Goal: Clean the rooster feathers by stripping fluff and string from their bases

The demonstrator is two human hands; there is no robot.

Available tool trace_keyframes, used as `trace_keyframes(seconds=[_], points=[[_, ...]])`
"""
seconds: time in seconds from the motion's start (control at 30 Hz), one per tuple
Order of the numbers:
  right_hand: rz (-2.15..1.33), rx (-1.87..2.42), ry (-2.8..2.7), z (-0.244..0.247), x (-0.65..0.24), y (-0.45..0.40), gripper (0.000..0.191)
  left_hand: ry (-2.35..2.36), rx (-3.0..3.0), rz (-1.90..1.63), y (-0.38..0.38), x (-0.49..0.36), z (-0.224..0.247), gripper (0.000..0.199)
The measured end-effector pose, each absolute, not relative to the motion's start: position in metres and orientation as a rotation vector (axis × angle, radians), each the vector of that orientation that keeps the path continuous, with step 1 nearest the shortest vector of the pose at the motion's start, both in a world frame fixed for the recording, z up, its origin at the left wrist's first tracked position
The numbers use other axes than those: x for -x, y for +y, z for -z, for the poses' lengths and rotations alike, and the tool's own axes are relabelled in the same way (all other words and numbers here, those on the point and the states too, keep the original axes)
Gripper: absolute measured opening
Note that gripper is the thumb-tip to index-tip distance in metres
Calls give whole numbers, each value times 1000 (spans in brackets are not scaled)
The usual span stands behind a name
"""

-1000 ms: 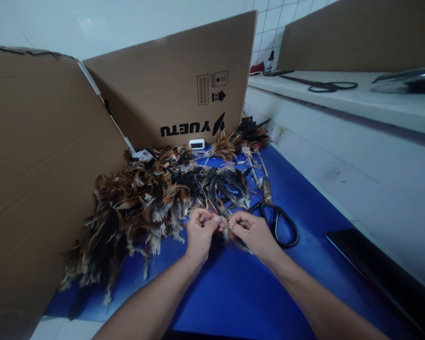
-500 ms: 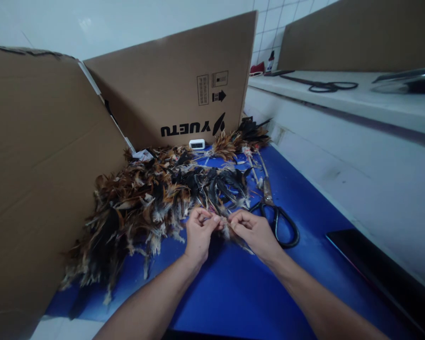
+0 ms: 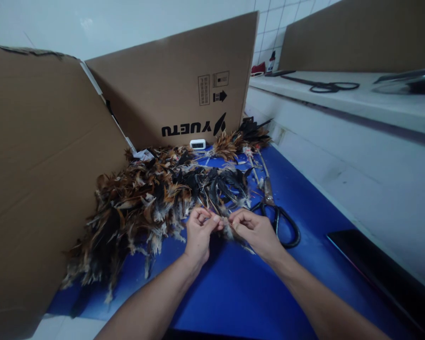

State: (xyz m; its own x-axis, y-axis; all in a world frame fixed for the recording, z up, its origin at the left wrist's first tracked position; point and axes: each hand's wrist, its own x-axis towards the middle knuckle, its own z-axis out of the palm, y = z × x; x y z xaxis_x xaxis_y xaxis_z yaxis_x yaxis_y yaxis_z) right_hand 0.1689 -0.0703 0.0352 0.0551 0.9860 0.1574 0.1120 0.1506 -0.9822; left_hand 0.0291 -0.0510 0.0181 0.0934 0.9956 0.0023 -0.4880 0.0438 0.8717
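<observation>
Blue surface (image 3: 233,293) fills my feed. Over the last second I see almost no shift: left hand (image 3: 199,236) and right hand (image 3: 255,230) still pinch at a wispy feather tuft (image 3: 227,232) between them, so the fine work stands unchanged. Upright cardboard panels (image 3: 145,94) at 9 and 12 o'clock flank the feather pile (image 3: 141,203) at 10; their inside, if boxed, is hidden.

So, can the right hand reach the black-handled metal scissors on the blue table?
Probably yes: the right hand appears beside the scissors, whose outer loop lies uncovered, though that hand's pinch may need releasing.
</observation>
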Motion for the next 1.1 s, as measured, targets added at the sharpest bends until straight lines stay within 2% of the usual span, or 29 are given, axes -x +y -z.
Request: trace_keyframes(seconds=[0.33, 0.47, 0.57, 0.7, 1.1], points=[[-1019, 1193, -1259, -40, -173, -71, 9, 750, -763, -1292, -45, -25, -21, 34], [-1082, 1204, -1158, -35, -173, -70, 7, 759, -758, -1278, -45, -26, -19, 26], [-1137, 1171, -1092, -34, -173, -70, 9, 790, -902, -1222, -47, -26, -16, 20], [-1192, 1175, -1047, -36, -170, -71, 12, 821, -1182, -1139, -51, -26, -16, 23], [-1310, 1165, -1044, -38, -164, -73, 18, 910, -1560, -1235, -51, -25, -19, 11]])
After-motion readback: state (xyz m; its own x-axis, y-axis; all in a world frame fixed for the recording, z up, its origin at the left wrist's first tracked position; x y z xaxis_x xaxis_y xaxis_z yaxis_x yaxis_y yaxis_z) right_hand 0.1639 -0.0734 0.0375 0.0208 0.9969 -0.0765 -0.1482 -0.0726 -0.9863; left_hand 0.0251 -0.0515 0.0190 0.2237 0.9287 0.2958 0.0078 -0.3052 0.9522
